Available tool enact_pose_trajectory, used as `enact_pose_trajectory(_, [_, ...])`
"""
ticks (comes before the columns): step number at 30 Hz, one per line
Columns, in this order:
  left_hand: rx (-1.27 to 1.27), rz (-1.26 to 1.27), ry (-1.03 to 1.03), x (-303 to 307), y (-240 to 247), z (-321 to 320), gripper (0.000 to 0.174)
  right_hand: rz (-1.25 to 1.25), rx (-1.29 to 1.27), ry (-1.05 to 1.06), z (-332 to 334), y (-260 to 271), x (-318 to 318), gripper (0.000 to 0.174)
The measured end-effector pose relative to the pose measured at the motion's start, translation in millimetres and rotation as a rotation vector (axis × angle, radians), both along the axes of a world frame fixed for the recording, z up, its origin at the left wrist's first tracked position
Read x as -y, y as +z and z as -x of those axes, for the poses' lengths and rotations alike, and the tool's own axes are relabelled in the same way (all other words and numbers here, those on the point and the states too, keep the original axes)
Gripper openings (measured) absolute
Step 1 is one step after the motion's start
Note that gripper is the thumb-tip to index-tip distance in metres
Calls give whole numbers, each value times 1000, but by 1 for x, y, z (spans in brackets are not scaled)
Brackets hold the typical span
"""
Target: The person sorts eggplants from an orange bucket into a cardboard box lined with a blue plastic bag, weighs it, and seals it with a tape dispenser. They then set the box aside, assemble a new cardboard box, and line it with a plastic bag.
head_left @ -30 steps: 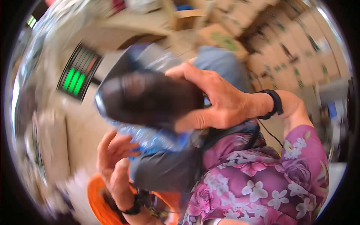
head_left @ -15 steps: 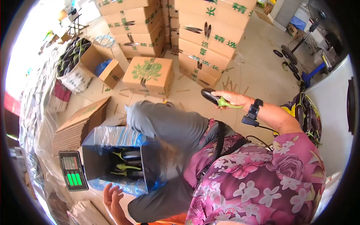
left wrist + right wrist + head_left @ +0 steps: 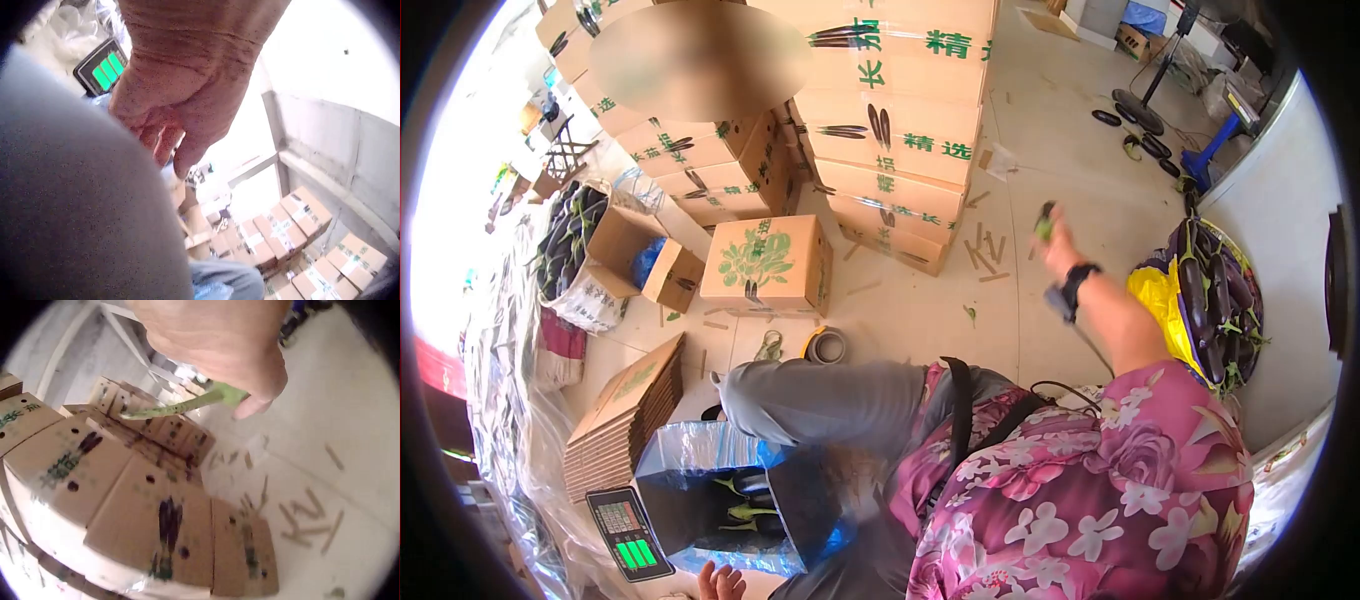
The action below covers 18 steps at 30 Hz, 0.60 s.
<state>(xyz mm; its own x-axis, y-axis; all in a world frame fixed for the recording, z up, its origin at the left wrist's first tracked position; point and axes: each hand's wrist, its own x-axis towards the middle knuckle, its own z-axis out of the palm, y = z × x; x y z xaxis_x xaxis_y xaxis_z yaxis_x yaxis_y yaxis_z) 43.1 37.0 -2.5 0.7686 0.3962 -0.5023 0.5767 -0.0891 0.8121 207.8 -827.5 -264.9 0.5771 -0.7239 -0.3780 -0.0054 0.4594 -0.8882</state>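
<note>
Stacked cartons [image 3: 890, 150], printed in green and dark ink, tower over a pale tiled floor [image 3: 1065, 330] as a person in a flowered top [image 3: 1090, 480] and gray trousers [image 3: 830, 395] handles one eggplant [image 3: 1045, 222] out to the right, above the tiles. The right hand's [image 3: 1060, 262] fingers grasp it at the green stem end; blur and the hand hide how much dark fruit is there. The left hand [image 3: 720, 583], near the lower edge, hangs with its fingers loosely bent and released, holding nothing. At least three eggplants lie in one dark bin [image 3: 798, 510] edged with blue plastic, just beside one display [image 3: 622, 525] lit with three green bars. One tape roll [image 3: 828, 346] and one closed carton [image 3: 762, 268] sit on the floor, near one pile of flattened cardboard [image 3: 620, 425]. At least five loose eggplants [image 3: 1155, 147] lie by one fan [image 3: 1165, 80], while one round basket [image 3: 1253, 270] and one white sack [image 3: 590, 303] hold more, too crowded to count. From the right wrist, a long, speckled green stem [image 3: 169, 411] juts past the fingers, and round holes show in the cartons, details lost in the head view. From the left wrist come the back of the left hand and a pale wall [image 3: 344, 131] behind further boxes. Cardboard strips [image 3: 987, 245] litter the tiles, and clear plastic sheeting [image 3: 510, 400] drapes the room's left side.
</note>
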Motion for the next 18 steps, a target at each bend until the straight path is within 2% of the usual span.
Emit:
enact_pose_trajectory(1, [10,-13,8,-2,2,1,46,61,-44,-364,-24,37,25,37])
enact_pose_trajectory(2, [64,-23,27,-7,4,5,46,288,-95,-396,-35,73,48,40])
enact_pose_trajectory(3, [59,-20,31,-16,1,13,46,339,-148,-386,-46,105,56,40])
enact_pose_trajectory(5, [101,-47,129,-33,-7,32,47,393,-192,-364,-52,123,57,41])
enact_pose_trajectory(7, [112,-44,212,-33,-11,56,49,413,-497,48,-53,104,25,40])
enact_pose_trajectory(9, [106,-95,361,-32,-37,90,53,418,-425,298,-43,83,-67,33])
enact_pose_trajectory(10, [141,-2,441,-77,-97,133,47,456,-338,445,-50,83,-118,25])
enact_pose_trajectory(11, [98,-19,502,-64,-96,148,46,470,-251,612,-55,86,-172,18])
enact_pose_trajectory(12, [89,-81,507,-44,-87,157,46,507,-166,743,-59,99,-228,18])
enact_pose_trajectory(14, [111,-106,666,-7,-68,188,44,616,-12,1004,-56,153,-341,25])
enact_pose_trajectory(15, [83,-176,679,-25,-88,222,40,730,55,1092,-46,188,-389,26])
enact_pose_trajectory(16, [77,-22,734,-40,-114,259,36,744,113,1186,-37,205,-421,24])
enact_pose_trajectory(18, [-15,34,781,-30,-158,334,32,781,289,1503,-20,229,-464,23])
